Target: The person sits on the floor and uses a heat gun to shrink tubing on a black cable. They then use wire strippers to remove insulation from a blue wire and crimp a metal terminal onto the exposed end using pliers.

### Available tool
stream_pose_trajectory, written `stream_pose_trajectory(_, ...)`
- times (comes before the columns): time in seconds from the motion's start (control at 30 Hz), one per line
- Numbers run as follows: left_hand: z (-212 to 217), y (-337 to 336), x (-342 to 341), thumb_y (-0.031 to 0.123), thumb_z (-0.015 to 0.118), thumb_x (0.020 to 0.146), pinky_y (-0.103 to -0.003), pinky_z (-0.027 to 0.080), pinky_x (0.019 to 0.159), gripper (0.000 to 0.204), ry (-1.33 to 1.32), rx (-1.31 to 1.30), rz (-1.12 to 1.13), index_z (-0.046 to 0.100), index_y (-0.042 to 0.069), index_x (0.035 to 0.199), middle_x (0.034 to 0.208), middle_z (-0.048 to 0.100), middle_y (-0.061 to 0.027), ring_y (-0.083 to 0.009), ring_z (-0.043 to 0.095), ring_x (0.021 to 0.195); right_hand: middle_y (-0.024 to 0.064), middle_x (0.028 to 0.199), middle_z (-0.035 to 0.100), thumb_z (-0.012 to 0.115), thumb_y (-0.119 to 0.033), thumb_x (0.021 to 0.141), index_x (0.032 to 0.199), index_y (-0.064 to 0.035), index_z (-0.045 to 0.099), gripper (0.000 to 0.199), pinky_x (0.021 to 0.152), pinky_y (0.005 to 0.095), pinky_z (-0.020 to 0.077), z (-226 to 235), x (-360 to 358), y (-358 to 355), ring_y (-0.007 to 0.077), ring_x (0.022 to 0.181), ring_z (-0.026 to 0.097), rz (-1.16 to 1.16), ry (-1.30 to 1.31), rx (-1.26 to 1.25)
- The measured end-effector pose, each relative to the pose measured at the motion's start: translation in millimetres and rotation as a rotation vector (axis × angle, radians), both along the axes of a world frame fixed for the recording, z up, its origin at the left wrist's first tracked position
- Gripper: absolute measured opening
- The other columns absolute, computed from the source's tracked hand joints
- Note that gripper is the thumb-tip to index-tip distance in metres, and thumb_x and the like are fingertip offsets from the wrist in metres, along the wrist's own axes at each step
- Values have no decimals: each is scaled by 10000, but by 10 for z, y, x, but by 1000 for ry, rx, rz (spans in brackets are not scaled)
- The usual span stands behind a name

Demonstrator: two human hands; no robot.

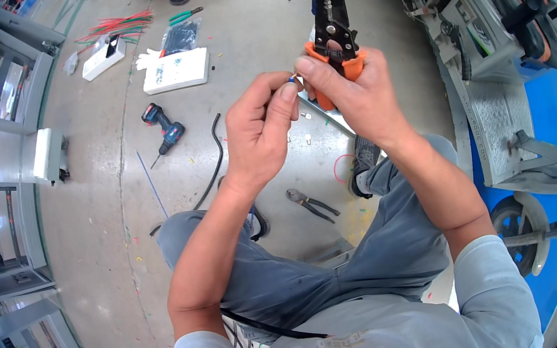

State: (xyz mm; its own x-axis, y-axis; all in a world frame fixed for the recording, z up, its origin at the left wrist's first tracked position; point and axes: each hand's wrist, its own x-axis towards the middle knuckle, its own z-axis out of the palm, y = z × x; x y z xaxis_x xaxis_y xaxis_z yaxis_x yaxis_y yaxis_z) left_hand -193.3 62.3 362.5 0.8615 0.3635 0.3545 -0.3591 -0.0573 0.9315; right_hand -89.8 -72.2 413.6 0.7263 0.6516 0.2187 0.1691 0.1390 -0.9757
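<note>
Blue piece (pixel 291 80), tiny, is located between the two hands, above the floor (pixel 92 205); kind not resolved, probably a wire end or small terminal. Left hand (pixel 255 125): grip together, thumb and forefinger clamped on the blue piece. Right hand (pixel 363 97): fingers wrapped round the orange handles of the stripper (pixel 332 23), thumb and forefinger brought in beside the piece; whether they pinch it too, cannot tell. Stripper head points far, apart from the left fingertips. Judgement on technique: pinch close to the end being worked, brace the two hands against each other, and let the stripper lie back in the palm so its weight does not tug at so small a part. Edges and room: metal step (pixel 499 115) stands right of the right forearm, apart; its edge is the one to mind if that elbow swings out. More open room on the left, where the hose (pixel 219 147) lies nearer the arm than the drill (pixel 164 129). Pliers (pixel 312 205) rest on the floor, nearer than the hands. Farther left, white box (pixel 177 71), well apart.
</note>
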Motion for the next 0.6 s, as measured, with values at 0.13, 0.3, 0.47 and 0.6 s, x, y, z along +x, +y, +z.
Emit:
stream_pose_trajectory(0.13,16,-30,22,172,595,1082,-219,379,570,186,20,-33,41,674,3,1092,720,561,24,-36,467,641,19,815,679,721,-182,994,966,13,668,203,679,262,499,-30,31,-8,73,761,594,4,-18,16)
stream_pose_trajectory(0.3,-17,92,32,185,598,1071,-217,405,592,198,61,77,82,689,13,1108,754,600,24,-41,495,664,28,821,684,716,-198,995,990,17,678,218,693,268,509,-54,133,27,80,768,609,34,16,-72)
stream_pose_trajectory(0.47,77,472,10,206,587,1072,-214,420,590,223,28,154,283,664,5,1129,868,648,-15,-47,513,676,47,881,702,613,-456,1018,944,-36,681,433,726,315,510,-926,418,173,144,773,651,146,100,-178)
stream_pose_trajectory(0.6,156,668,-66,221,592,1094,-198,363,533,177,-231,-168,279,663,69,1146,750,577,6,-44,454,604,137,626,667,522,-587,965,674,-36,658,638,711,439,533,-2682,620,65,298,647,675,393,-262,-975)
